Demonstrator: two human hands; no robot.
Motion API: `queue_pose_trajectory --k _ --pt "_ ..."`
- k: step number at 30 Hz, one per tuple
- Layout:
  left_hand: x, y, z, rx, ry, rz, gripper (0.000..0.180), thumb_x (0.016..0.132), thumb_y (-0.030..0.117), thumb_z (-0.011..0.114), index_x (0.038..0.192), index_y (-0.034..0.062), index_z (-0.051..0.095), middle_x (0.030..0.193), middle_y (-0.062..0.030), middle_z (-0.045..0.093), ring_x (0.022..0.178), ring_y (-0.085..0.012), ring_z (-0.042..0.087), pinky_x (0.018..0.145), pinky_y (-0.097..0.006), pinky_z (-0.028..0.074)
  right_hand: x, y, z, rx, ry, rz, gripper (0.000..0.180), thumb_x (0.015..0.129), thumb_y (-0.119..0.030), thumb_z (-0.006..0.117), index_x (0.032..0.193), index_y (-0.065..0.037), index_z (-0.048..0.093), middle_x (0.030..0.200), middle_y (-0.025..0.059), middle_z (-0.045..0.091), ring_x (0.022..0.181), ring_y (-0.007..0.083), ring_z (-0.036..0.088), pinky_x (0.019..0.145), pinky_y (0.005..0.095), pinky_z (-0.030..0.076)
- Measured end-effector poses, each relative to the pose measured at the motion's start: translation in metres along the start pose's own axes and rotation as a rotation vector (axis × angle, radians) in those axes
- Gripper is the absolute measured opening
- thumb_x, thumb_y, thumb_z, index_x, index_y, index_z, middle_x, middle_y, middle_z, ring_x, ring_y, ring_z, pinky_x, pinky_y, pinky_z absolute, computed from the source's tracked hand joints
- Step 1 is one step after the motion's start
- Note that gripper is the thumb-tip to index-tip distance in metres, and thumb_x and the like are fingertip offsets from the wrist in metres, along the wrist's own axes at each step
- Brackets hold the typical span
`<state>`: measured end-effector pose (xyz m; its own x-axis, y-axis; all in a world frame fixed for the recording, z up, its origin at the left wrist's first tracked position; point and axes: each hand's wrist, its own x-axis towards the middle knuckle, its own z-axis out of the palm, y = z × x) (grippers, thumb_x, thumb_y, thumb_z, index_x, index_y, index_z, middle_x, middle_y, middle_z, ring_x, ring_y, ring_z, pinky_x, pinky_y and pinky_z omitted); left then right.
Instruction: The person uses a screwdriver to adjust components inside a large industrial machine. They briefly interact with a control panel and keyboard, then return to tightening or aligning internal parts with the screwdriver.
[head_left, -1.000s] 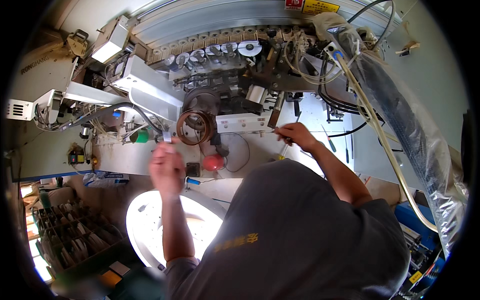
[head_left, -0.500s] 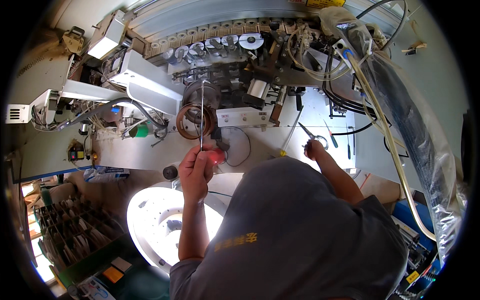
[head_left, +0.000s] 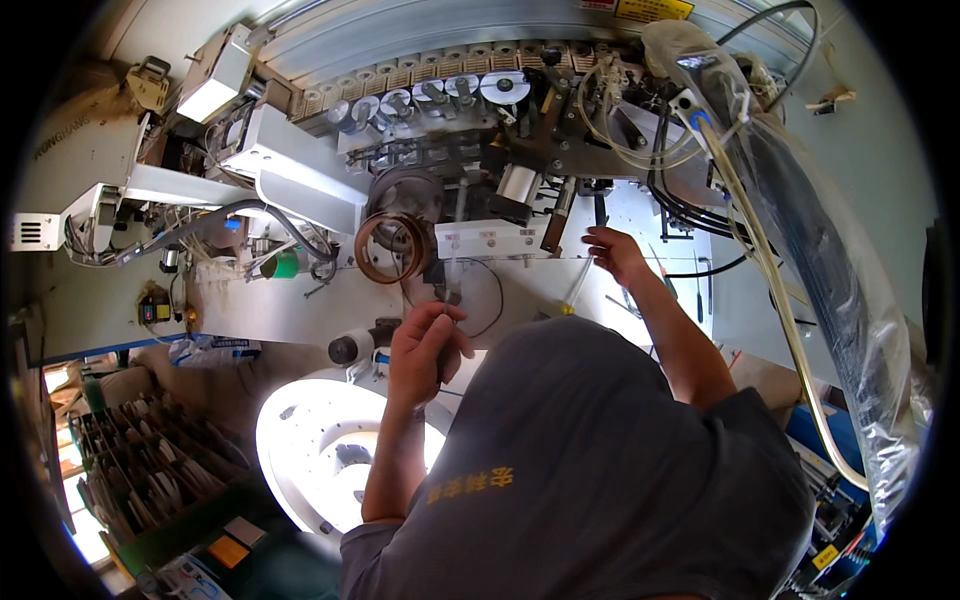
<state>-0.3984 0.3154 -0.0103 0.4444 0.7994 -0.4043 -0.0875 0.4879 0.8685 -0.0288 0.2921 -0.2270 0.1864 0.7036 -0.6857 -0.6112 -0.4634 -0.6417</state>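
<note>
My left hand [head_left: 430, 345] is closed, pinching a long thin strip [head_left: 456, 235] that points away from me towards the machine; motion smears the strip. Just left of it stands a brown ring-shaped part [head_left: 366, 250] on the front of the machine. My right hand [head_left: 617, 254] reaches over the bench with its fingers stretched to the left, apart, with nothing visible in them. A screwdriver [head_left: 574, 290] with a yellow handle lies below those fingertips. Under my right forearm, the scissors-like tool is mostly hidden.
A machine with a row of silver discs [head_left: 505, 88] fills the back of the bench. A white arm [head_left: 300, 150] juts in from the left. Below my left forearm sits a brightly lit white round bowl [head_left: 290, 440]. Plastic-wrapped tubing [head_left: 800, 230] hangs at right.
My left hand has moved right, and the strip with it. My right hand has left the scissors-like tool and moved forward and slightly left, its fingers now stretched out.
</note>
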Motion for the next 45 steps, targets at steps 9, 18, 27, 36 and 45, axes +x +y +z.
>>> queue_pose_trajectory --k 9,18,27,36,45 --pt "0.031 0.016 0.009 -0.011 -0.275 -0.063 0.039 0.108 0.024 0.043 0.123 -0.0068 0.061 0.068 -0.0118 0.065 0.037 -0.0070 0.039 0.038 -0.020 0.030 -0.133 -0.124 0.152 -0.240 -0.398 -0.601 0.025 0.092 -0.007 0.070 0.117 -0.003 0.067 0.091 0.0036 0.069 0.077 0.0084 0.062 0.067 0.0233 0.051" --pt "0.054 0.025 -0.034 0.022 -0.345 -0.230 0.034 0.103 0.016 0.050 0.131 -0.0001 0.060 0.070 -0.0046 0.062 0.045 -0.0040 0.038 0.043 -0.020 0.027 -0.107 -0.139 0.169 -0.621 -0.355 -0.451 0.023 0.093 -0.003 0.070 0.115 -0.002 0.068 0.086 0.0024 0.071 0.072 0.0066 0.063 0.066 0.0224 0.052" --pt "0.153 0.103 -0.078 0.473 0.050 0.117 0.031 0.097 0.006 0.058 0.127 -0.0005 0.063 0.090 -0.0036 0.068 0.072 -0.0044 0.057 0.063 -0.018 0.043 -0.047 -0.127 0.162 -1.104 -0.115 -0.875 0.046 0.086 -0.006 0.070 0.132 -0.008 0.062 0.131 0.0137 0.063 0.124 0.0343 0.057 0.105 0.0431 0.046" --pt "0.394 0.165 0.027 1.034 -0.285 0.715 0.029 0.094 0.017 0.062 0.121 0.0070 0.069 0.112 -0.0192 0.071 0.101 -0.0374 0.067 0.089 -0.040 0.053 0.029 -0.120 0.177 -1.416 -0.003 -1.154 0.071 0.079 -0.018 0.075 0.144 -0.006 0.047 0.151 0.0167 0.044 0.142 0.0361 0.040 0.117 0.0499 0.033" --pt "0.529 0.100 0.120 1.326 -0.618 0.786 0.026 0.096 0.018 0.056 0.116 0.0101 0.071 0.104 -0.0202 0.070 0.094 -0.0408 0.065 0.083 -0.048 0.053 0.038 -0.114 0.175 -1.519 -0.094 -1.019 0.059 0.085 -0.030 0.070 0.140 -0.015 0.055 0.151 0.0047 0.050 0.141 0.0244 0.043 0.117 0.0446 0.028"
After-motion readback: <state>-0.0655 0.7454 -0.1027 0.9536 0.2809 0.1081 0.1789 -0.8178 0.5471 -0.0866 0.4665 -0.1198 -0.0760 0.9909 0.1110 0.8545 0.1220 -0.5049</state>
